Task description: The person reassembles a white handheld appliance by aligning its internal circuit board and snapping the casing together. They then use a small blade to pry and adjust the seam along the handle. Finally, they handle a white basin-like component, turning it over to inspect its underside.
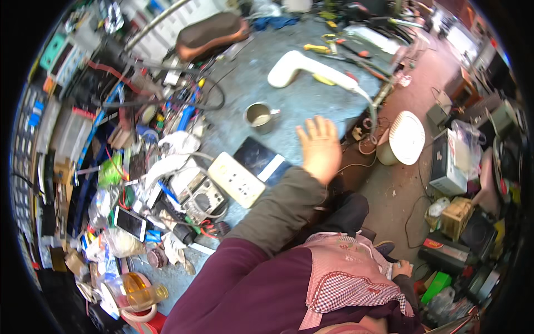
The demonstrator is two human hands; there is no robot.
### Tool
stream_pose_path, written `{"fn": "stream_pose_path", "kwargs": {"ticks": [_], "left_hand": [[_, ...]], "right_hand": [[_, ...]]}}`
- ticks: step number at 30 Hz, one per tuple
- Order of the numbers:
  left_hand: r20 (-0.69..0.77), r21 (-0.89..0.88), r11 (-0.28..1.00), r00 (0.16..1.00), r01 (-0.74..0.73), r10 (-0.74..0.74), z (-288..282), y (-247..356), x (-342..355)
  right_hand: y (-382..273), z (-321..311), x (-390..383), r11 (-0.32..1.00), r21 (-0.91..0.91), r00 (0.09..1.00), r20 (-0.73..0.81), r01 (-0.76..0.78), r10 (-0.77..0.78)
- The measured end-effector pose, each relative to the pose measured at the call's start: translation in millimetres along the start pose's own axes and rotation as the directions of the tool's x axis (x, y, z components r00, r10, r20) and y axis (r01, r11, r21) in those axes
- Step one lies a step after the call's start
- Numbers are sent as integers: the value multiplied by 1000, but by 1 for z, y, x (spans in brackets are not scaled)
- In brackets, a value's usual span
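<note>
My left hand point(321, 147) is stretched out palm down at the bench's near edge, fingers spread, with nothing held. Just beyond its fingertips stands a metal mug point(260, 118) with a pale inside. A dark blue flat case point(257, 158) with a white label lies beside my left sleeve, next to a cream socket strip point(236, 179). Farther off rests a white corded device point(311, 69) shaped like a hair dryer. My right hand point(401, 269) is low by the pink apron point(345, 273), away from the bench; its fingers are too small and partly hidden to read.
Left on the bench point(222, 131) are a multimeter point(197, 192), a white phone point(130, 224), tangled cables and a glass jug point(136, 289) of amber liquid. Pliers point(318, 49) and a brown padded item point(211, 34) lie at the back. Right stand a white-lidded bin point(403, 139) and boxes point(448, 167).
</note>
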State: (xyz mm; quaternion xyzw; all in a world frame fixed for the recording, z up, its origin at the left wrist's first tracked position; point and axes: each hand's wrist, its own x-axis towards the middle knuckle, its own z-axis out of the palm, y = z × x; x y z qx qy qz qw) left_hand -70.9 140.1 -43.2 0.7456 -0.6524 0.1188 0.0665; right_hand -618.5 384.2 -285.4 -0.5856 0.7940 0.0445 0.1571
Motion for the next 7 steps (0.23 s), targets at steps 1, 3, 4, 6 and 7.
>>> {"fn": "stream_pose_path", "kwargs": {"ticks": [1,3,4,6,7], "left_hand": [[-20,-60,998,999,31,-33,6,4,-1],[18,-90,995,999,52,-51,-6,14,2],[19,-153,987,999,46,-44,-4,25,6],[12,-179,980,996,89,-88,6,27,11],[20,-207,973,995,97,-94,7,29,13]], "right_hand": [[21,7,13,997,-64,994,105,32,-25],[116,15,54,989,136,919,381,57,-106],[173,20,39,843,519,910,404,-144,-93],[211,5,41,875,478,969,245,-81,-44],[223,-6,34,782,622,965,231,-50,-122]]}}
